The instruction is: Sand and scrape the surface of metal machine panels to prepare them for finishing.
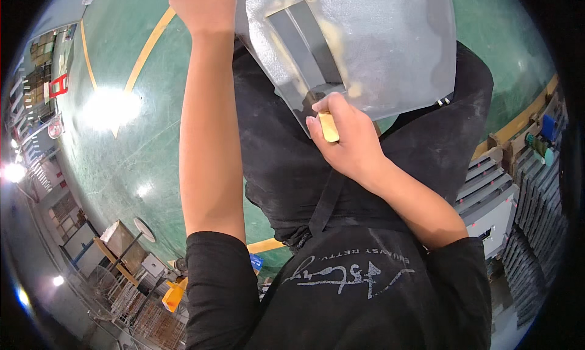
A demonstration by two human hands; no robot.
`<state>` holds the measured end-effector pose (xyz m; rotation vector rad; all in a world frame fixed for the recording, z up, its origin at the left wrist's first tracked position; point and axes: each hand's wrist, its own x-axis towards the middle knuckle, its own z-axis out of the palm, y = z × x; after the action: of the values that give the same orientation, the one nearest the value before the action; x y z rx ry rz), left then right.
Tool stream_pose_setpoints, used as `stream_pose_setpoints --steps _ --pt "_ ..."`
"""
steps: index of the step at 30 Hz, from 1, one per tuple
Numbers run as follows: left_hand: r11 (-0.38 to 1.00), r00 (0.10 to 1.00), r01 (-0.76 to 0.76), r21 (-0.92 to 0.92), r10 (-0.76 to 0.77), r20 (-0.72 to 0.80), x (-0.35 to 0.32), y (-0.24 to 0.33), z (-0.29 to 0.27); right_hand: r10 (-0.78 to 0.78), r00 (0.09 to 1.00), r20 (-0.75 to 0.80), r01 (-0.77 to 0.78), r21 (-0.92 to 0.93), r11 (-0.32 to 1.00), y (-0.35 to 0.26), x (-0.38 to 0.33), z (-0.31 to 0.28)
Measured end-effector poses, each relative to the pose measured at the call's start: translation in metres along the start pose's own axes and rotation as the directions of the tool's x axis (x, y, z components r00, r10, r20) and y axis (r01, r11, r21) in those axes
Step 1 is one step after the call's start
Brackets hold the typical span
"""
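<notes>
Across my lap lies a grey panel [390, 51], its surface shiny and wet-looking. A long dark grey recess [304, 42] runs through it at a slant, with cream-coloured patches along its edges. My right hand [353, 136] is closed around a small yellow block [329, 127] at the near end of this recess. Whether the block touches the panel is hidden by my fingers. At the upper edge, left of the panel, my left hand [204, 5] shows only its back and wrist; the fingers lie outside the view.
Several grey panels [530, 228] stand stacked at the right, beside a lighter grey case-like part [490, 210]. Green floor [146, 161] with yellow lines spreads around me. Far left are a red frame [59, 85] and, lower down, an orange-yellow object [174, 295] near racks.
</notes>
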<state>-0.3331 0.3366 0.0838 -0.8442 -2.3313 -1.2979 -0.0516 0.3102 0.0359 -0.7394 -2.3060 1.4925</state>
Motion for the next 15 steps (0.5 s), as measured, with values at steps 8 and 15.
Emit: stream_pose_setpoints --steps 8,15 --pt "0.999 0.999 0.052 0.015 -0.052 0.002 0.003 0.006 0.002 0.19 0.981 -0.038 -0.161 0.384 0.909 -0.006 0.007 0.027" --pt "0.996 0.997 0.08 -0.034 -0.08 -0.001 -0.002 0.008 0.006 0.327 0.945 -0.028 -0.259 0.549 0.795 -0.029 0.041 0.024"
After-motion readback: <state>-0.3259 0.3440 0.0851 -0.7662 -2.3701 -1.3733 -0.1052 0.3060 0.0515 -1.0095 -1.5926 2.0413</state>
